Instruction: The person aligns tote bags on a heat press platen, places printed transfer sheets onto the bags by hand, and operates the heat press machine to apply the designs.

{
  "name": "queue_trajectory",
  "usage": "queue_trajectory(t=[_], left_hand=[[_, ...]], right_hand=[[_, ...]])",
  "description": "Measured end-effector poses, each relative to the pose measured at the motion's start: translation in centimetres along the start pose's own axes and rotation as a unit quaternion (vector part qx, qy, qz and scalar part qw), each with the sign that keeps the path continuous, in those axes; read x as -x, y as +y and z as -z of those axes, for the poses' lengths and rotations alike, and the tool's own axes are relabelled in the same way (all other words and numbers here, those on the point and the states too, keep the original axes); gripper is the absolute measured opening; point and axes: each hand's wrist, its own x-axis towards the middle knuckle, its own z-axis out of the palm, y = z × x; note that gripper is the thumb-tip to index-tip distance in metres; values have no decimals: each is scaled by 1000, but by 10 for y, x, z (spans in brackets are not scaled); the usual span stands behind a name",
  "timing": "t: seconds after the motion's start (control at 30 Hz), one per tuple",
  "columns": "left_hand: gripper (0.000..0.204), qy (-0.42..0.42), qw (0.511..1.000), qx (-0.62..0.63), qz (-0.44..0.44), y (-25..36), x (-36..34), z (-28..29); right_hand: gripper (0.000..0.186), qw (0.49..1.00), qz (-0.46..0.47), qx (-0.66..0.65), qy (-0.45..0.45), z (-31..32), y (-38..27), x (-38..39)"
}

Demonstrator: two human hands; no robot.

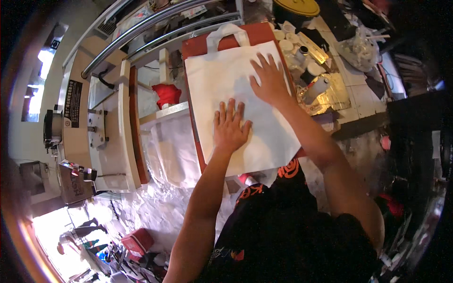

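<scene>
A white cloth tote bag lies flat on a red-brown board, its handle loop stretched out at the far end. My left hand rests palm down on the lower middle of the bag, fingers spread. Farther up and to the right, my right hand is also laid flat on the bag near its right edge, with the fingers apart. Neither hand grasps anything. Part of the board shows around the bag's top and left edges.
To the left stands a pale machine with metal rails and a red cloth on it. Bottles and tubs crowd the right side, near a yellow-lidded bucket. A red crate sits on the littered floor.
</scene>
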Motion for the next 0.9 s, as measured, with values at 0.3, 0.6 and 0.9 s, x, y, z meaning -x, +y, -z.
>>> queue_trajectory(t=[0.3,0.6,0.9], left_hand=[[46,200,926,301,107,-46,33,44],[52,177,977,73,89,-72,89,-3],[46,135,924,286,216,-60,110,32]], right_hand=[[61,981,-153,-101,68,15,58,172],[55,990,-101,-90,47,15,50,167],[49,969,-148,-133,148,48,43,191]])
